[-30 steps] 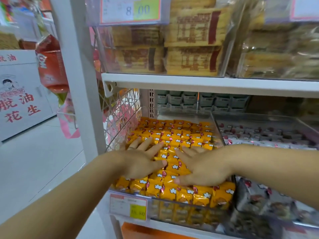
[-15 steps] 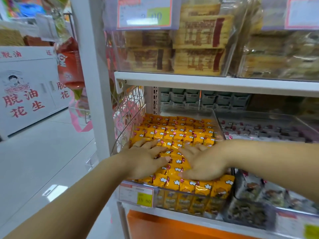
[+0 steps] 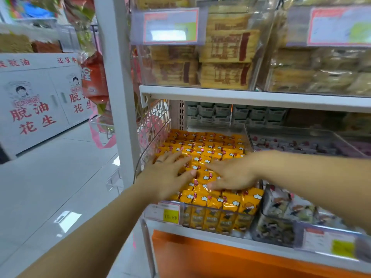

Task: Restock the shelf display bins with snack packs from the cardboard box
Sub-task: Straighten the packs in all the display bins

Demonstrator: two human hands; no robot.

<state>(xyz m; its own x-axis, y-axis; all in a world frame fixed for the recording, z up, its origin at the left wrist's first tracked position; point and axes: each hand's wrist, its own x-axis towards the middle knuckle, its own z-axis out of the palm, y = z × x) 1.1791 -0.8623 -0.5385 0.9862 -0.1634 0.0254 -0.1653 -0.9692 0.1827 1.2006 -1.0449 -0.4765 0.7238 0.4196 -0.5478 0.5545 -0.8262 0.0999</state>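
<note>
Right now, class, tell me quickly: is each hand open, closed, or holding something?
Left hand: open, fingers spread flat on the yellow snack packs.
Right hand: open, fingers flat on the same packs, holding nothing.

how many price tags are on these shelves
4. Two up top: left tag, right tag. Two below: a tag on the yellow-pack bin, another at bottom right, blurred. Others may be hidden out of frame.
</note>
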